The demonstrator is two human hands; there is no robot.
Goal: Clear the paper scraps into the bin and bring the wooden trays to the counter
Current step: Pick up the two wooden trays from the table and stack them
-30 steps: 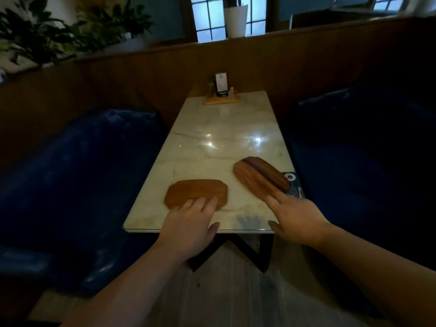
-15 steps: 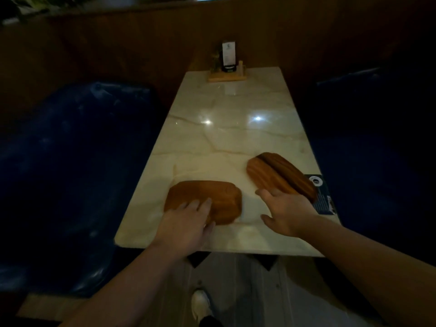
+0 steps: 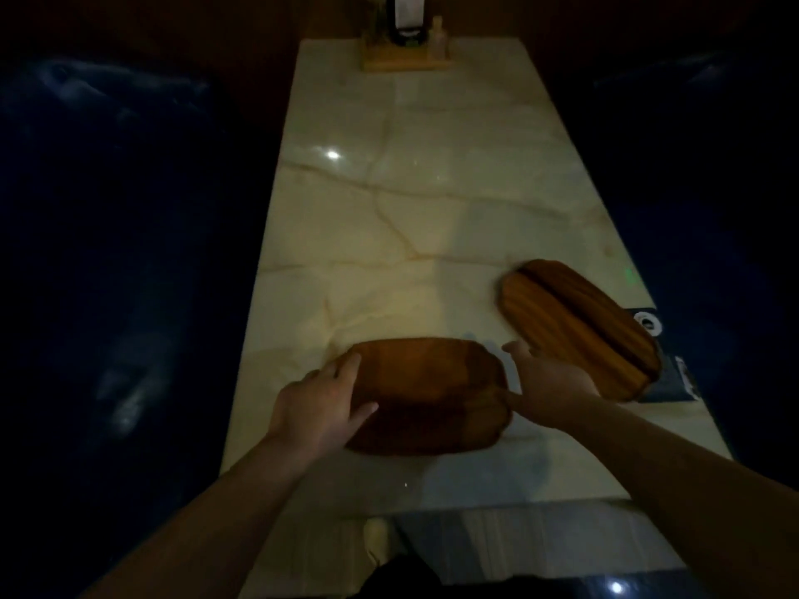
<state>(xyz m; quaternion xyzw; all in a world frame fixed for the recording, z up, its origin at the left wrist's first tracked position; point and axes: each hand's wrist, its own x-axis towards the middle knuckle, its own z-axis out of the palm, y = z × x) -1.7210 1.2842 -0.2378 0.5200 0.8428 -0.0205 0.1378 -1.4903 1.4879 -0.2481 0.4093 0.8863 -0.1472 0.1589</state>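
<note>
Two wooden trays lie on the marble table (image 3: 415, 201). The nearer, darker tray (image 3: 432, 395) sits close to the front edge. My left hand (image 3: 324, 404) rests on its left end, fingers spread over the rim. My right hand (image 3: 549, 382) is at its right end, thumb touching the tray's right rim, fingers apart. The lighter striped tray (image 3: 579, 326) lies diagonally at the right, just beyond my right hand, its near end resting on a dark card (image 3: 670, 382). No paper scraps show.
A wooden stand (image 3: 406, 49) with a menu card and small bottles sits at the table's far end. Dark blue bench seats (image 3: 108, 252) flank both sides. My shoe (image 3: 378, 542) shows on the floor under the near table edge.
The view has dropped and closed in on the table. My left hand slid to the dark tray's left end; my right hand moved from the striped tray toward the dark tray's right rim.
</note>
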